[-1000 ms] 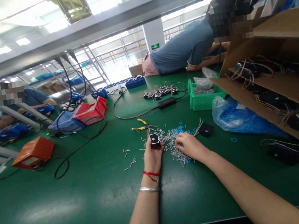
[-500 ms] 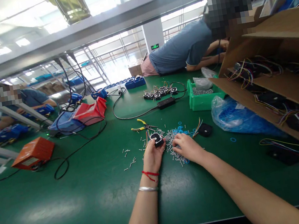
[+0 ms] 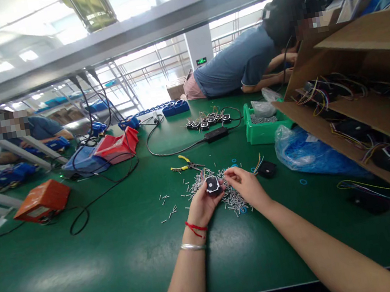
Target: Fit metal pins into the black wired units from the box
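Observation:
My left hand (image 3: 204, 201) is closed around a small square black motor (image 3: 212, 184), its face with a pale centre turned up. Just right of it, my right hand (image 3: 249, 188) has thumb and forefinger pinched together close to the motor. Whatever is between those fingertips is too small to make out. Beneath both hands spreads a pile of small metal screws (image 3: 235, 201), with blue rings (image 3: 234, 162) among and behind them. Yellow-handled pliers (image 3: 185, 163) lie behind the pile. Another black motor with coloured wires (image 3: 266, 169) rests to the right of my right hand.
A green bin (image 3: 265, 129) of metal parts and a blue plastic bag (image 3: 312, 154) stand right, beside a cardboard box (image 3: 310, 121) of wired motors. Several motors (image 3: 209, 121) sit behind. Left are a red bin (image 3: 118, 146), orange box (image 3: 42, 200) and cables. Co-workers sit beyond.
My right hand has lifted from the screw pile, its fingertips now pinched near the motor. My left hand has shifted slightly right and tilted the motor.

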A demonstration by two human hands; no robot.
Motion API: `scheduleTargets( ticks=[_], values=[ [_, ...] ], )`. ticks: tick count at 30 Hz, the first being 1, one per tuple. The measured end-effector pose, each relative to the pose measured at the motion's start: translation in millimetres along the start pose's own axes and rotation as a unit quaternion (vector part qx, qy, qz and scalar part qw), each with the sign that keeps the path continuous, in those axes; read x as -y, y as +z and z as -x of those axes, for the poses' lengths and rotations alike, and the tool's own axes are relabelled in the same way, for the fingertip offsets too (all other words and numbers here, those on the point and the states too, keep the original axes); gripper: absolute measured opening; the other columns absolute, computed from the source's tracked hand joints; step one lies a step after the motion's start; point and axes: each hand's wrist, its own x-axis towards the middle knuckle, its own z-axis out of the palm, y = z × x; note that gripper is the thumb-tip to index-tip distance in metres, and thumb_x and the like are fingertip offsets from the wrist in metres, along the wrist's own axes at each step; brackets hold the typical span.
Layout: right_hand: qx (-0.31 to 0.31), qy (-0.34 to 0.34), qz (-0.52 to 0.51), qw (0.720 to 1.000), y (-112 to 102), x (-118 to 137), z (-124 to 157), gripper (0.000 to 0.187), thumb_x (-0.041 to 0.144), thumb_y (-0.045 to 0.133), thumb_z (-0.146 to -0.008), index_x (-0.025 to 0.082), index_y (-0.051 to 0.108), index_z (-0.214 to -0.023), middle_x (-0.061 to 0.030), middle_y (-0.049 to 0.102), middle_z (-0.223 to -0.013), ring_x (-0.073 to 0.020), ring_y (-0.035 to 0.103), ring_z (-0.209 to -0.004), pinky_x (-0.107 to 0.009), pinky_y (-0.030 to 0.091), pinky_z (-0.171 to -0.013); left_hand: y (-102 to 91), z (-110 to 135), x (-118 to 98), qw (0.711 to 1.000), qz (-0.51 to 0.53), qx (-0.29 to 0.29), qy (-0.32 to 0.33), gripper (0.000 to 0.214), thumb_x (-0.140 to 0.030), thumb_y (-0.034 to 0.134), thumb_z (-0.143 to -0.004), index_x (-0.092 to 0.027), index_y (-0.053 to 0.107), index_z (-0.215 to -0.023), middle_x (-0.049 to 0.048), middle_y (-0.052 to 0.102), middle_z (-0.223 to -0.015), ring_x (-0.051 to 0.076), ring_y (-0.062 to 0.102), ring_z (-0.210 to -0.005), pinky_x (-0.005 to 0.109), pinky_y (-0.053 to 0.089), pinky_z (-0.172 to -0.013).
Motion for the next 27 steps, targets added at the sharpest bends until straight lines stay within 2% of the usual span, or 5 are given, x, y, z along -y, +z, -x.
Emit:
scheduleTargets(
  ticks=[5,12,18,24,27],
  values=[
    [-0.006,0.013,-0.04,0.999,-3,6,0,0.015,0.03,0.053,-0.084,0.02,0.062,-0.088,-0.0025,0.065,-0.087,-0.0166,0.06,-0.079,-0.028,0.046,-0.073,3.8,4,1,0.996,-0.036,0.027,-0.071,0.04,-0.038,0.044,-0.087,-0.009,0.053,-0.112,0.0171,0.064,-0.098,0.02,0.063,-0.08,0.029,0.05,-0.07],
    [0.033,-0.031,0.014,0.999,-5,11,-2,0.011,0.026,0.054,-0.083,0.02,0.064,-0.084,-0.0012,0.065,-0.085,-0.0156,0.058,-0.077,-0.027,0.044,-0.072,1.1,4,1,0.997,-0.036,0.035,-0.061,0.039,-0.04,0.044,-0.086,-0.01,0.054,-0.11,0.0165,0.064,-0.095,0.018,0.063,-0.076,0.028,0.049,-0.069],
    [0.046,-0.07,0.046,0.995,-7,10,-2,0.012,0.02,0.052,-0.085,0.02,0.064,-0.087,-0.0028,0.065,-0.088,-0.0167,0.059,-0.086,-0.029,0.045,-0.08,1.0,4,3,0.998,-0.029,0.015,-0.051,0.038,-0.041,0.046,-0.085,-0.011,0.056,-0.106,0.015,0.065,-0.092,0.018,0.062,-0.072,0.031,0.05,-0.069],
    [0.082,-0.098,0.123,0.984,2,-6,1,0.024,0.016,0.053,-0.083,0.021,0.062,-0.105,-0.0071,0.059,-0.111,-0.0194,0.053,-0.106,-0.037,0.041,-0.094,-5.3,-1,-4,0.999,0.01,-0.045,0.028,0.037,-0.042,0.048,-0.085,-0.012,0.057,-0.105,0.0133,0.064,-0.095,0.017,0.061,-0.08,0.029,0.05,-0.072],
    [0.108,-0.104,0.214,0.965,7,-20,4,0.011,0.016,0.062,-0.076,0.019,0.065,-0.086,-0.009,0.053,-0.122,-0.0253,0.041,-0.119,-0.047,0.034,-0.099,-10.6,-4,-6,0.992,0.033,-0.093,0.074,0.035,-0.041,0.05,-0.084,-0.013,0.056,-0.105,0.0123,0.063,-0.097,0.018,0.061,-0.085,0.029,0.05,-0.075]
  ],
)
